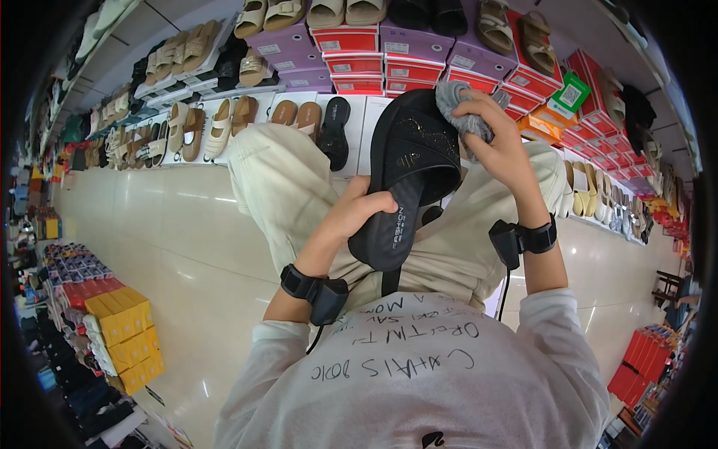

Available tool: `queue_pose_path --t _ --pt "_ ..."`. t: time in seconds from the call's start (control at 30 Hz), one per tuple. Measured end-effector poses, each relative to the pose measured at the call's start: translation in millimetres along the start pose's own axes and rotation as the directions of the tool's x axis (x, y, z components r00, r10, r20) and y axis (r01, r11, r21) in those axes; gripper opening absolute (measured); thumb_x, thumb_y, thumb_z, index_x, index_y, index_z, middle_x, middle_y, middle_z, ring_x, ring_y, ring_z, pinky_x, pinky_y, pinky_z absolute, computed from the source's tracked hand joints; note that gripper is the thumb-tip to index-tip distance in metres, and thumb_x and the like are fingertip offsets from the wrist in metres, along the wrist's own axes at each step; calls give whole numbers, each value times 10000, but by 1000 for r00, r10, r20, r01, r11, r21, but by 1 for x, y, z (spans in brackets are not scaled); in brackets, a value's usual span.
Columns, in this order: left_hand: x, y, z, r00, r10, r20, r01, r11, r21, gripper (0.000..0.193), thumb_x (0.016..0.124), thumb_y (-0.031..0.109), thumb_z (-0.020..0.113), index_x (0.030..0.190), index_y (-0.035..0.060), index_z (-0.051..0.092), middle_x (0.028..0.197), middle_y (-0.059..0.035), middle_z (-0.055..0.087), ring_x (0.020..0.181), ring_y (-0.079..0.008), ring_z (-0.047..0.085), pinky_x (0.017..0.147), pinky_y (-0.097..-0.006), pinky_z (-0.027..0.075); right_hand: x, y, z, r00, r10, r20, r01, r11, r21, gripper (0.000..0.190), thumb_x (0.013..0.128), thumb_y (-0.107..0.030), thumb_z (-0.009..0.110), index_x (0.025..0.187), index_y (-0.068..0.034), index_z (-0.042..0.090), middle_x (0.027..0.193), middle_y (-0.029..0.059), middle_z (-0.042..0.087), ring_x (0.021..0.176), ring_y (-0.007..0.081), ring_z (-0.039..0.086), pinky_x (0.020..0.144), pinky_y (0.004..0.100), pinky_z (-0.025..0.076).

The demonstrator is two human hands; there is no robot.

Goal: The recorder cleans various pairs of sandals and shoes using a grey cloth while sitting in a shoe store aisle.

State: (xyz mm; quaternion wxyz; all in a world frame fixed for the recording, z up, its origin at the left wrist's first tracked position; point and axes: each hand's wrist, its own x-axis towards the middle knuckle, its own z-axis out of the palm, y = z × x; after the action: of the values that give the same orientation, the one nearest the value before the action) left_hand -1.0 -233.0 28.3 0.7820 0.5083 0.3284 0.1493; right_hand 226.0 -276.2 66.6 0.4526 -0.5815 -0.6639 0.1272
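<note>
My left hand (pixel 359 209) grips a black slide sandal (pixel 387 230) near its heel, the thumb resting on the footbed, which bears printed writing. The sandal is tilted, toe pointing away from me, above my lap. Small shiny studs dot its broad black strap (pixel 420 143). In my right hand (pixel 493 132) is a fluffy grey cloth (pixel 465 112), held against the sandal's toe edge and the right side of the strap. A matching black sandal (pixel 335 132) lies on the white ledge beyond my left knee.
Stacked red shoe boxes (pixel 348 64) and purple boxes (pixel 418 42) with sandals on top rise in front. Several pairs of sandals line the white ledge (pixel 269 101). Yellow boxes (pixel 126 337) stand on the floor at left, red boxes (pixel 639 365) at right. A green card (pixel 569 96) bears a printed code.
</note>
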Motion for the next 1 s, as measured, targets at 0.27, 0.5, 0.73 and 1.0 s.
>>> queue_pose_path --t 0.27,0.5,0.73,1.0 --pt "0 -6 1 998 -16 53 11 997 81 226 623 120 551 760 -58 574 677 -57 571 615 -113 525 562 -234 423 -4 5 4 965 -23 262 -9 993 121 208 578 55 449 767 -11 506 795 104 544 781 272 505 763 331 368" --pt "-3 -2 4 995 -70 75 57 985 160 231 608 108 564 754 -71 577 676 -58 580 610 -117 531 561 -234 422 -1 9 2 925 154 348 -271 909 317 216 566 87 399 734 -1 501 749 31 515 750 121 478 694 220 366" --pt "-3 -10 -2 994 -46 98 25 978 205 230 611 112 566 752 -69 573 665 -53 575 607 -113 529 552 -233 420 2 17 5 891 371 263 -452 665 594 302 532 92 412 794 -17 515 837 12 498 815 108 461 691 194 364" --pt "-2 -13 -3 990 -61 127 33 976 215 230 628 128 558 766 -55 579 670 -57 574 611 -107 533 550 -239 428 6 19 -1 836 465 292 -531 546 648 381 549 85 412 894 -30 529 887 22 493 840 105 464 693 182 383"
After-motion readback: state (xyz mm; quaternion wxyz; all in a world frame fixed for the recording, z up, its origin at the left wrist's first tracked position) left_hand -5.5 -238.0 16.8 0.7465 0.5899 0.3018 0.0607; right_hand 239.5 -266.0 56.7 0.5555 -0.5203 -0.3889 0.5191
